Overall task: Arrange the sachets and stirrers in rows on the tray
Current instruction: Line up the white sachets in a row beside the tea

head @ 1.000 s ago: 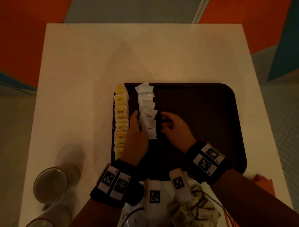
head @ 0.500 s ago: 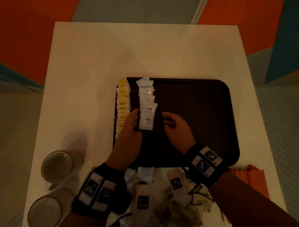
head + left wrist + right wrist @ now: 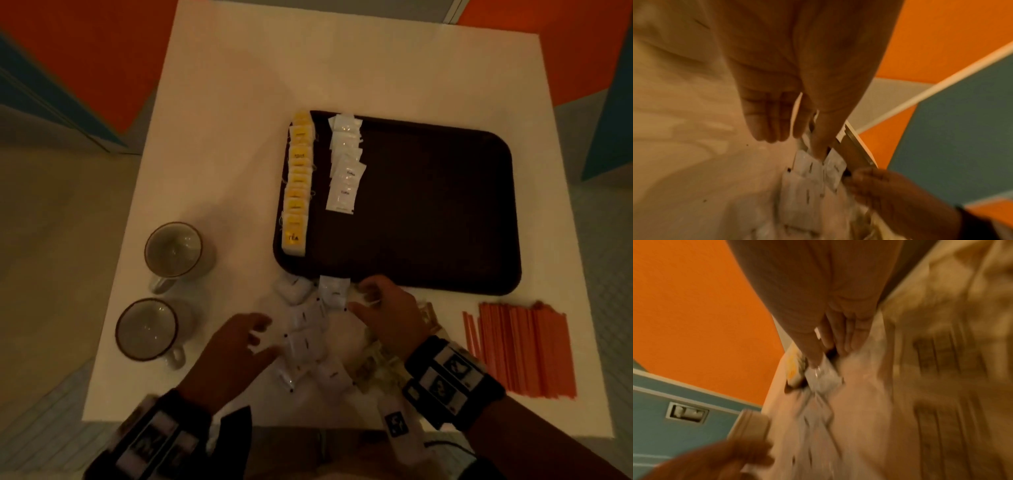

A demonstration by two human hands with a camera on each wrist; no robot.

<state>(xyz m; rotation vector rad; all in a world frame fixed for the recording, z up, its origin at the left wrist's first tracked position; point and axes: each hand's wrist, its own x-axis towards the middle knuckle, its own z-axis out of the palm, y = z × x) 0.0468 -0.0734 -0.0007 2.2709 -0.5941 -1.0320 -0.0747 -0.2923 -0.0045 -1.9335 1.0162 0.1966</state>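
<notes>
A dark brown tray carries a row of yellow tea sachets along its left edge and a shorter row of white sachets beside it. Loose white sachets lie in a heap on the table in front of the tray. My left hand hovers over the heap with fingers spread, its thumb tip touching a white sachet. My right hand is at the tray's front edge and pinches a white sachet between thumb and fingers. Orange stirrers lie in a bundle at the right.
Two empty mugs stand on the white table left of the tray. Brownish sachets lie under my right wrist. The table's front edge is close below the heap.
Both hands have pulled back off the tray, away from the white row, to the loose heap at the front of the table. The white row stays in place.
</notes>
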